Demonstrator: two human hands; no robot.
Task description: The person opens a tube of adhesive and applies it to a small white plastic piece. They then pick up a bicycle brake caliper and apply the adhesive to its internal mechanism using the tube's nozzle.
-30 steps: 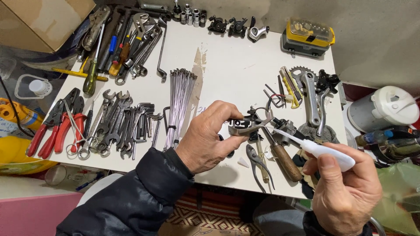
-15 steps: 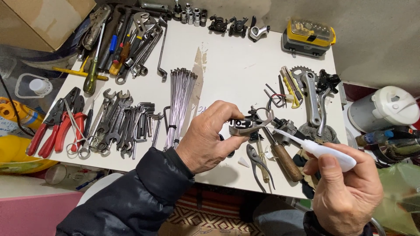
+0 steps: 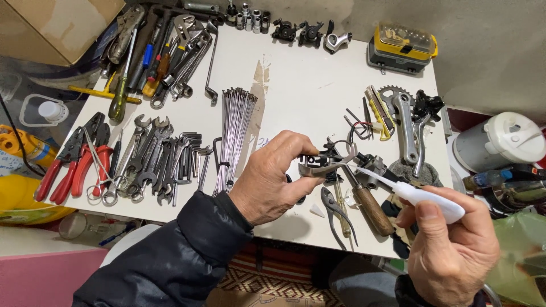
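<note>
The left hand (image 3: 272, 181) pinches a small metal lever part (image 3: 325, 162) between thumb and fingertips, holding it just above the white table (image 3: 301, 96), near the table's front edge. The right hand (image 3: 449, 250) is closed around a small white squeeze bottle (image 3: 424, 198), its thin nozzle pointing at the lever part and ending just beside it; whether the tip touches the metal cannot be told.

Directly under the lever part, on the table, lie a wooden-handled tool (image 3: 371, 208) and a pair of slim pliers (image 3: 335, 213). Left of the left hand, on the table, sits a bundle of thin metal spokes (image 3: 234, 133), and further left a row of spanners (image 3: 151, 156) and red-handled pliers (image 3: 74, 170). At the table's far right corner stands a yellow case (image 3: 405, 45); in front of it lies a crank arm with chainring (image 3: 402, 122). Off the table's right edge stands a white jug (image 3: 500, 148)
</note>
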